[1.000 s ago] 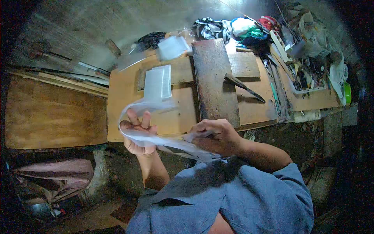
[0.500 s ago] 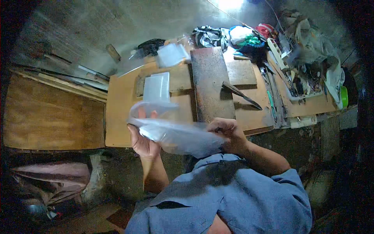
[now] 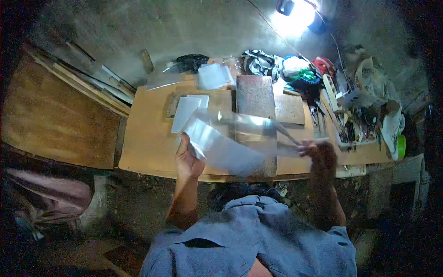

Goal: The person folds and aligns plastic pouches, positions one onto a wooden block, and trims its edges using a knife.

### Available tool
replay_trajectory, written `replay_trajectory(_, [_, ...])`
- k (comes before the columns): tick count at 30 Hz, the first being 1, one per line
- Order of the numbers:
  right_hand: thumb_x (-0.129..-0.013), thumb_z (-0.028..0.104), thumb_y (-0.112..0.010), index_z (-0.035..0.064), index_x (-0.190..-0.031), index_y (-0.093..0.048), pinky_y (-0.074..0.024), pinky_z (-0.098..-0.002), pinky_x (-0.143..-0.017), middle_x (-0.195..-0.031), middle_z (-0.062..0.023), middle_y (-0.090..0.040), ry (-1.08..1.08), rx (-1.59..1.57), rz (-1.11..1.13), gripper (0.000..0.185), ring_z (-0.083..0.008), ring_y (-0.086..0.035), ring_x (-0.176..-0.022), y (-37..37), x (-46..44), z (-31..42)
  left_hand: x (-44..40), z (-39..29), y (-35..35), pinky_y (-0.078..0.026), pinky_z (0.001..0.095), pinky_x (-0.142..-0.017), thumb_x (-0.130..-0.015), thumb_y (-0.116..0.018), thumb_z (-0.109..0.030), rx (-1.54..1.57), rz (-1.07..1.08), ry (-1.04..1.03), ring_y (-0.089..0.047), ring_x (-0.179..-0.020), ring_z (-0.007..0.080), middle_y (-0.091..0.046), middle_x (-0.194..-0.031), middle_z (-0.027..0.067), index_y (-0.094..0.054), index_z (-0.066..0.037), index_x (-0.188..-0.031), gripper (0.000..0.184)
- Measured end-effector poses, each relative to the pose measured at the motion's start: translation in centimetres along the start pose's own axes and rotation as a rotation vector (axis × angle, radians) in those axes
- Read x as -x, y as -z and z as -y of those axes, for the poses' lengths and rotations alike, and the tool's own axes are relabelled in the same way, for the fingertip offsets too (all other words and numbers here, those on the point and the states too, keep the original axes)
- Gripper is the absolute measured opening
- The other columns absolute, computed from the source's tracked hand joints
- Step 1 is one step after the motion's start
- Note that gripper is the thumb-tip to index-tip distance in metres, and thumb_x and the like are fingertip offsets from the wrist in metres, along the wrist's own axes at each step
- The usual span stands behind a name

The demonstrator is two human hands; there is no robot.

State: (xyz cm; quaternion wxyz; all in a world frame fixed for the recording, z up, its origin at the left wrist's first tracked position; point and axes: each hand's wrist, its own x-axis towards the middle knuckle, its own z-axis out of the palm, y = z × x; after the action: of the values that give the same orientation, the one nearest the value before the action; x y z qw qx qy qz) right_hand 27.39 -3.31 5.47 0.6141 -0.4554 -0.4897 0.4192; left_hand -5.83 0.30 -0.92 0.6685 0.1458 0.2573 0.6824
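My left hand [image 3: 189, 159] grips the left end of a clear, shiny plastic sheet [image 3: 221, 143], thumb on its near side. The sheet is held up over the bench and spans to the right, blurred in part. At its right end my right hand [image 3: 318, 152] is closed and smeared by motion; its fingers appear pinched on the sheet's edge. Beyond the sheet lies a stack of whitish translucent sheets [image 3: 187, 108] on the bench. A dark tool [image 3: 287, 131] rests behind the plastic, partly seen through it, by a dark wooden board [image 3: 254, 94].
Another stack of translucent sheets [image 3: 213, 76] lies at the back of the bench [image 3: 143, 124]. Cloths and bags [image 3: 300, 71] are heaped at the back right. A white tray [image 3: 357, 144] of tools stands at the right, beside a green container [image 3: 401, 146]. A bright lamp [image 3: 295, 16] hangs above.
My right hand has moved right and the plastic sheet is now stretched wider between my hands. My left hand has shifted slightly right. The view has tilted up, showing the lamp.
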Motion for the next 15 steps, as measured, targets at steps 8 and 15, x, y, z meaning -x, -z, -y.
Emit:
replay_trajectory(8, [-0.088, 0.030, -0.059, 0.0064, -0.090, -0.050, -0.0493, -0.0305, -0.060, -0.083, -0.0124, -0.061, 0.194, 0.318, -0.219, 0.026, -0.0186, -0.059, -0.066, 6.9, -2.6, 8.7, -2.3, -1.2, 2.0, -0.041, 0.0384, -0.096, -0.091, -0.054, -0.035, -0.009, -0.163, -0.043, -0.052, -0.109, 0.0202, -0.056, -0.117, 0.0031, -0.048, -0.006, -0.124, 0.044])
replay_trajectory(15, [-0.073, 0.026, -0.074, 0.0075, -0.077, -0.060, -0.0492, -0.0312, -0.057, -0.070, -0.0072, -0.062, 0.463, 1.079, 0.592, 0.024, -0.0208, -0.062, -0.060, 0.4, -3.6, 15.0, -3.9, -0.3, -0.3, -0.045, 0.0350, -0.090, -0.086, -0.065, -0.025, -0.232, -0.150, -0.094, -0.054, -0.105, 0.0165, -0.059, -0.111, 0.0020, -0.054, -0.009, -0.117, 0.036])
